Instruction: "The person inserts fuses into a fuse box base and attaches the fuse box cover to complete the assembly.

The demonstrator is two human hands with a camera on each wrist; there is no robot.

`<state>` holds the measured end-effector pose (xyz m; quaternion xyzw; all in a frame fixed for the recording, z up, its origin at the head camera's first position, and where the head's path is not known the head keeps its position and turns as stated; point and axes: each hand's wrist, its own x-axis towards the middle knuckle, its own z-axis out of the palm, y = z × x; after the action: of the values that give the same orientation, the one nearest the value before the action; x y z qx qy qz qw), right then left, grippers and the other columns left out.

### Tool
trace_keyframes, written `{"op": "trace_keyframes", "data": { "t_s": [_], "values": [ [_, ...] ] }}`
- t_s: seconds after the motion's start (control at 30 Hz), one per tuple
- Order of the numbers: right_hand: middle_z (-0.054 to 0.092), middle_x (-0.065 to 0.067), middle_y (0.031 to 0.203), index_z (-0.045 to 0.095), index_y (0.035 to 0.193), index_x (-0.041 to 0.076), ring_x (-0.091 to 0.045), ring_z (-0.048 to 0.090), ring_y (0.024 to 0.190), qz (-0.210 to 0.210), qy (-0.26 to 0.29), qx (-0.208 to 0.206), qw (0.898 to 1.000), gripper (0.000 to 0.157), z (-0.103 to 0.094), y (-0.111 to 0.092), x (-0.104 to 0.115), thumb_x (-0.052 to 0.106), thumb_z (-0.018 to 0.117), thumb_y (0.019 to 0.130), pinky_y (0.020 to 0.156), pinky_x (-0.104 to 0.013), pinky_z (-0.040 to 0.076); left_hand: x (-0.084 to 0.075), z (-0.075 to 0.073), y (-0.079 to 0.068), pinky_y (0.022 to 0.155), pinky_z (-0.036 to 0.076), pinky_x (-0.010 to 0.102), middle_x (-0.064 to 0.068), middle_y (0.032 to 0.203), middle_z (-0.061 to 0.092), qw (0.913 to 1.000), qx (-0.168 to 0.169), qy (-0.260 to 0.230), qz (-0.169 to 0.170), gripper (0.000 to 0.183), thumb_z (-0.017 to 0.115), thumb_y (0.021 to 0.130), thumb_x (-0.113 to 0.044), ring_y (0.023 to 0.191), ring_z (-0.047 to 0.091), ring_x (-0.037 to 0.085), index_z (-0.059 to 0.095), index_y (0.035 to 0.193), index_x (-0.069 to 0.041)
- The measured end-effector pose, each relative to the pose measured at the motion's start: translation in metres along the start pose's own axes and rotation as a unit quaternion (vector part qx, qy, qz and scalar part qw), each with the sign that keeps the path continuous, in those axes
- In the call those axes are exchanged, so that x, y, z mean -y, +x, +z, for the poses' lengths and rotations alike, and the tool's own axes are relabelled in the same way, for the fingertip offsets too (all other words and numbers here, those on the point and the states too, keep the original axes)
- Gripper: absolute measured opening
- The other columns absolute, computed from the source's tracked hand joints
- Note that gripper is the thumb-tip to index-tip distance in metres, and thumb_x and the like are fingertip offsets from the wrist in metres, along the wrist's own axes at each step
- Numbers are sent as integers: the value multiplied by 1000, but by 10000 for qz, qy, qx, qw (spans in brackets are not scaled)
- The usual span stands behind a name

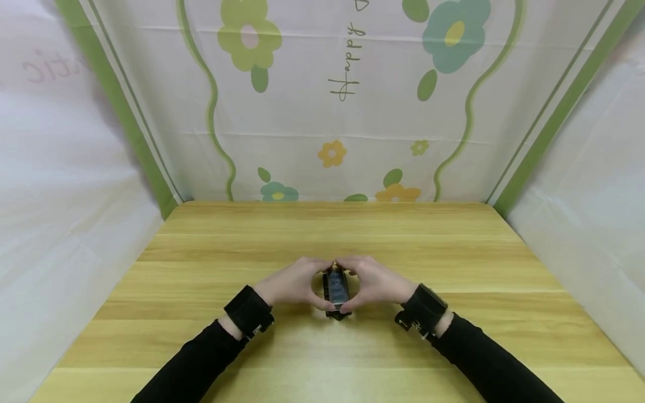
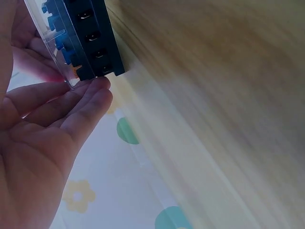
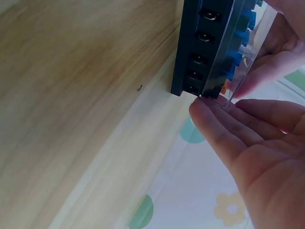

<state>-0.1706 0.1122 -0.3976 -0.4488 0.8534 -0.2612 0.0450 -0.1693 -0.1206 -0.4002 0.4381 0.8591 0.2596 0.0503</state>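
Observation:
A dark terminal block (image 1: pixel 337 290) with a clear cover (image 3: pixel 248 71) sits near the middle of the wooden table. Blue parts and an orange piece show through the cover, and a row of openings with metal inside runs along each side. My left hand (image 1: pixel 298 282) holds the block from the left, thumb at its near end and fingertips at its far end. From the right, my right hand (image 1: pixel 377 281) grips it the same way. In both wrist views the fingertips press the block's end where the cover meets the base.
The wooden table (image 1: pixel 413 240) ends at a flower-printed cloth wall (image 1: pixel 292 117) behind. White cloth walls flank it on both sides. A black strap with a small device (image 1: pixel 248 310) wraps the left wrist, another (image 1: pixel 423 309) the right.

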Motion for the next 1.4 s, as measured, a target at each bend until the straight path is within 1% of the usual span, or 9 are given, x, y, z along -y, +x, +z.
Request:
{"op": "trace_keyframes", "data": {
  "t_s": [0.13,0.27,0.5,0.63,0.73,0.9,1.1,1.27,1.4],
  "values": [
    [53,-10,130,44,139,1,-19,54,112,-98,-7,-48,9999,92,2,2,-1,43,84,67,86,-33,46,1,1,-1,91,42,28,2,118,60,9999,0,-142,7,80,75,74,-52,108,56,12,52,131,-2],
    [53,-9,131,44,139,2,-19,54,113,-104,55,-19,9999,93,2,3,-3,46,83,67,86,-33,46,3,1,-3,91,43,29,2,120,59,9998,57,-214,-15,84,73,75,-55,108,55,10,49,135,-1],
    [47,-11,137,39,143,1,-24,50,119,166,19,505,9986,101,-9,2,0,47,84,66,91,-34,43,2,2,-3,91,43,30,4,122,58,9994,178,-290,18,92,71,76,-57,110,55,12,42,140,2],
    [48,-12,136,40,142,1,-24,50,119,249,-12,743,9969,98,-14,4,-1,47,82,68,90,-31,43,1,3,-1,90,43,30,5,121,58,9994,194,-281,21,91,72,76,-56,108,56,12,42,139,2],
    [50,-12,134,42,141,0,-25,52,116,309,0,828,9961,96,-15,6,-2,47,82,68,88,-31,44,0,4,2,87,45,29,3,117,59,9992,221,-318,7,86,73,76,-54,102,58,13,45,136,1],
    [53,-11,130,44,139,0,-24,54,113,268,175,856,9958,93,-15,10,-6,46,83,67,87,-34,46,-1,4,4,82,47,28,0,109,60,9990,255,-350,-58,81,75,76,-50,94,60,16,47,133,0],
    [57,-7,123,49,136,2,-19,57,107,94,314,875,9956,88,-15,12,-10,45,83,67,86,-32,46,-3,3,7,73,46,21,-3,100,61,9990,279,-360,-32,76,76,76,-48,84,61,16,50,130,-1],
    [59,-3,120,51,134,4,-18,59,104,122,377,873,9954,86,-15,13,-10,44,84,65,85,-31,47,-4,0,9,62,43,16,-4,90,61,9989,347,-305,-32,73,77,75,-46,71,57,13,53,128,0],
    [60,-1,119,53,133,5,-16,60,103,87,471,832,9954,85,-15,14,-11,45,84,65,84,-31,47,-5,-1,9,60,43,15,-4,89,62,9988,352,-342,-44,74,78,75,-45,68,56,10,53,128,0]
  ]
}}
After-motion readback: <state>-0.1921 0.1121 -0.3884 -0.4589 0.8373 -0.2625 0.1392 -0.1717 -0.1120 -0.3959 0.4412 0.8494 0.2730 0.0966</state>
